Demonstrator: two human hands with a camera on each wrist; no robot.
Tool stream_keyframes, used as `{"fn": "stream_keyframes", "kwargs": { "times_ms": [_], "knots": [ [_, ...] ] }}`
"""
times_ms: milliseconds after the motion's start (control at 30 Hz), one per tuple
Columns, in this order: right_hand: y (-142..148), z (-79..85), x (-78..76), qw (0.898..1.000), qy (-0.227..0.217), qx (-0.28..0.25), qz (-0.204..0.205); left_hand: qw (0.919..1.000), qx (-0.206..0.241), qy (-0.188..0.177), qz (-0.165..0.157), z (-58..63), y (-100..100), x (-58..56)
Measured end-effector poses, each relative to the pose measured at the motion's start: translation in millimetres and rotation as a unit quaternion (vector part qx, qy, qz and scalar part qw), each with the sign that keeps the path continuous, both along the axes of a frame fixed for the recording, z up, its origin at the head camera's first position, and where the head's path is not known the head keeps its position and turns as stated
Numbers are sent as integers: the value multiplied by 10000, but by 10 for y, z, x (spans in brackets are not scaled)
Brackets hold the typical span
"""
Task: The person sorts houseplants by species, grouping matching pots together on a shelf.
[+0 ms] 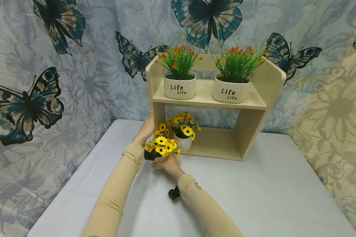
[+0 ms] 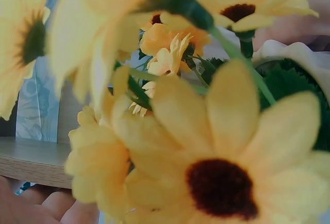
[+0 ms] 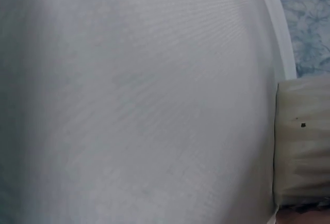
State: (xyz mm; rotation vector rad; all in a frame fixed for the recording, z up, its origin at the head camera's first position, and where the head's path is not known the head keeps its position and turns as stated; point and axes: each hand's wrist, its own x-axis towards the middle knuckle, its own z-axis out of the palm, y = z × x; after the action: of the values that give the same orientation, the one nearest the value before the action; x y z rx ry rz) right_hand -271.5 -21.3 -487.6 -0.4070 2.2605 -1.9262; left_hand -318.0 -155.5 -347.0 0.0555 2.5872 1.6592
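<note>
My left hand (image 1: 147,126) touches the outer left side of the wooden shelf unit (image 1: 158,118); in the left wrist view its fingers (image 2: 38,203) lie beside the board edge. My right hand (image 1: 172,167) grips a small pale pot of yellow daisy-like flowers (image 1: 163,146), low over the table in front of the shelf's left corner. The flowers mostly hide the pot from above. In the left wrist view, blurred blossoms (image 2: 221,182) fill the foreground. The fluted pale pot (image 3: 304,141) shows at the right of the right wrist view.
A second white pot (image 1: 184,143) of yellow flowers stands on the lower shelf, at left. Two white "Life" pots, one left (image 1: 180,89) and one right (image 1: 232,90), hold red-flowered greenery on the upper shelf. White cloth (image 1: 270,197) covers the table.
</note>
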Motion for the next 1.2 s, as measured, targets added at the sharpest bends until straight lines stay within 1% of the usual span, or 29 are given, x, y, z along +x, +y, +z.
{"fn": "stream_keyframes", "kwargs": {
  "times_ms": [100,167,267,367,500,600,633,733,833,967,1067,1200],
  "knots": [
    [2,-2,-5,9998,20,195,-78,10000,-23,17,20,3,2,1],
    [4,-2,-2,9994,112,306,-113,10000,-31,13,28,4,3,-1],
    [8,3,19,9990,250,327,-158,10000,-14,-18,16,-7,6,-2],
    [29,131,116,9993,260,181,-176,10000,3,-68,-10,-6,10,-3],
    [47,110,119,9992,283,84,-273,9999,15,-128,-32,11,15,-1],
    [63,-35,45,9987,319,151,-381,9999,13,-119,-41,17,9,4],
    [79,-34,54,9984,317,210,-412,9999,11,-105,-42,18,5,5],
    [150,-10,76,9991,318,114,-271,10000,-4,-49,-60,19,-10,8],
    [254,48,127,9996,286,-75,-50,10000,-7,-5,-88,13,-20,9],
    [399,238,272,9992,303,-239,130,9999,-13,79,-96,4,-30,9],
    [506,363,385,9987,450,-198,128,9999,11,153,-56,1,-27,11],
    [683,389,482,9985,542,-63,30,9998,47,207,-40,-4,-7,14]
  ]
}}
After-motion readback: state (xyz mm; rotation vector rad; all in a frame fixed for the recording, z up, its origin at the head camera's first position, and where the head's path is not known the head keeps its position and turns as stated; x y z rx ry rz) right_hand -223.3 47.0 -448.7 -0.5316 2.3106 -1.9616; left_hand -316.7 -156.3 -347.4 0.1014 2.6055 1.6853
